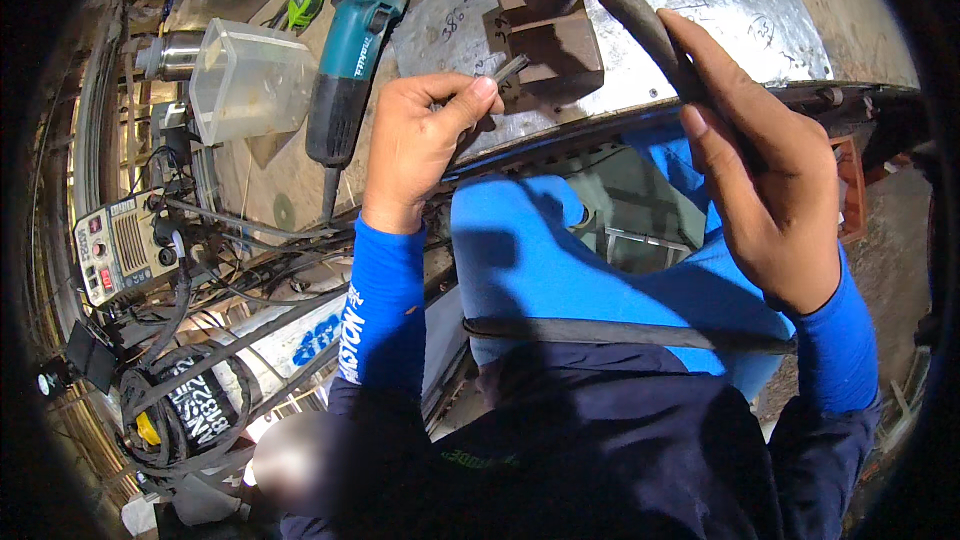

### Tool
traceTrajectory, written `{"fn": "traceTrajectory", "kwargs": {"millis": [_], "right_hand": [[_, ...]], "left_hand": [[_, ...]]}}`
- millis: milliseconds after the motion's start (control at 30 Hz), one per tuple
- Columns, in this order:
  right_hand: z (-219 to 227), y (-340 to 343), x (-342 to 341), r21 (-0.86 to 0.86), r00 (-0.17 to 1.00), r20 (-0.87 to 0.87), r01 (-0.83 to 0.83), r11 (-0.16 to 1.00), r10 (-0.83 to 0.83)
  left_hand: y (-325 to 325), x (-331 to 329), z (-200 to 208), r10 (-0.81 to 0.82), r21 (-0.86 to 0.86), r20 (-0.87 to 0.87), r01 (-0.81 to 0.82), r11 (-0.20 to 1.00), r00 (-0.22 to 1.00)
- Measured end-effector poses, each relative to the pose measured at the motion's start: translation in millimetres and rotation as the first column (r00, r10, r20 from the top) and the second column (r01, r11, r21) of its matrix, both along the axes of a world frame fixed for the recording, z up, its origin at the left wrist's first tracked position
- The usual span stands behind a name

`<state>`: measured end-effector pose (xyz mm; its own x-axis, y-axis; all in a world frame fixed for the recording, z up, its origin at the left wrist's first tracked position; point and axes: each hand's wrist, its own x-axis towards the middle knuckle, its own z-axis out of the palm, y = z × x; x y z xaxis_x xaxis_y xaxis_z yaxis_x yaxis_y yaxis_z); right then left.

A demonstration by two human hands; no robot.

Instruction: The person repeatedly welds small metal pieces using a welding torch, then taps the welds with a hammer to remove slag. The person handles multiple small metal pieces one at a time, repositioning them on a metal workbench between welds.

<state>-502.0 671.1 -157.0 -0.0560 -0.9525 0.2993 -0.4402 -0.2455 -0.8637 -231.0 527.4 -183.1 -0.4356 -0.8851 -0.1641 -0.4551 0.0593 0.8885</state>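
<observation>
My right hand (775,185) is closed around the dark handle of a hammer (637,18). The hammer's head is at the top edge and partly cut off, above brown metal blocks (570,58). These blocks sit on a metal plate (440,45) with handwritten marks. In my left hand (415,135), thumb and fingers pinch a short, thin grey metal piece (511,68). Its tip points at the side of the blocks; whether it touches them I cannot tell.
Left of my left hand lies a teal and black angle grinder (350,65). Beyond it are a clear plastic container (250,80), a green tape measure (305,5) and a metal bottle (180,55). A welding machine (128,245) and coiled cables (150,420) occupy the far left.
</observation>
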Motion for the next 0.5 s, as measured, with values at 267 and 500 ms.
{"fn": "traceTrajectory", "kwargs": {"millis": [267, 500], "right_hand": [[13, 7, 7, 0.166, 0.962, -0.201, -0.154, 0.974, 0.186], [15, 5, 11, 0.002, 0.985, -0.135, -0.11, 0.994, 0.109]], "left_hand": [[1, 0, 6, -0.004, -0.014, 0.041, 0.005, 1.0, 0.999], [0, -1, 0, -0.024, -0.133, 0.072, 0.033, 0.991, 0.997]]}}
